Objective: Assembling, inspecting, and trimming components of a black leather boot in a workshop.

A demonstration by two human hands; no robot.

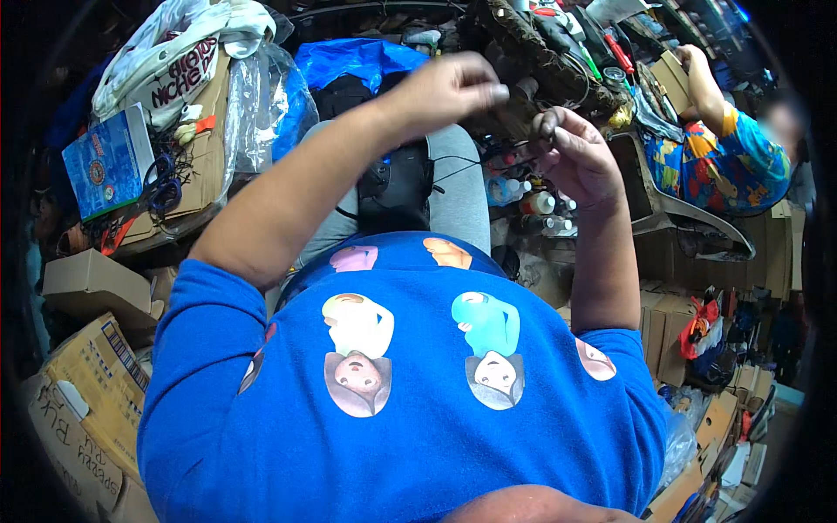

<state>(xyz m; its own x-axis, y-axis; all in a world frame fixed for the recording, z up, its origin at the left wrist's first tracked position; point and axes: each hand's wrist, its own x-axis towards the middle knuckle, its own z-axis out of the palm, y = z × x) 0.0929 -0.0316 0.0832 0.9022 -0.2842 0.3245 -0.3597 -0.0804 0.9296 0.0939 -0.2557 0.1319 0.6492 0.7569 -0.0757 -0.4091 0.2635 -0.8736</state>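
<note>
Across my lap lies a black item point(392, 187), perhaps a bag or shoe; its exact kind I cannot make out. A thin black cord point(462, 170) runs from it toward my right hand point(582, 161). That hand is raised on the right, thumb and fingertips pinched together around what looks like the cord's end, with something small and dark at the fingertips. My left hand point(453, 91) is lifted beyond my lap, up and left of the right one. Its fingers are bent and smeared by motion, so whether they hold anything is unclear.
Several small bottles point(536, 203) stand beyond my right knee. A bench with tools point(619, 52) sits at the far right. Another person in a colourful shirt point(724, 170) is close by on the right. Cardboard point(205, 166), scissors point(161, 187) and a blue notebook point(106, 161) lie left.
</note>
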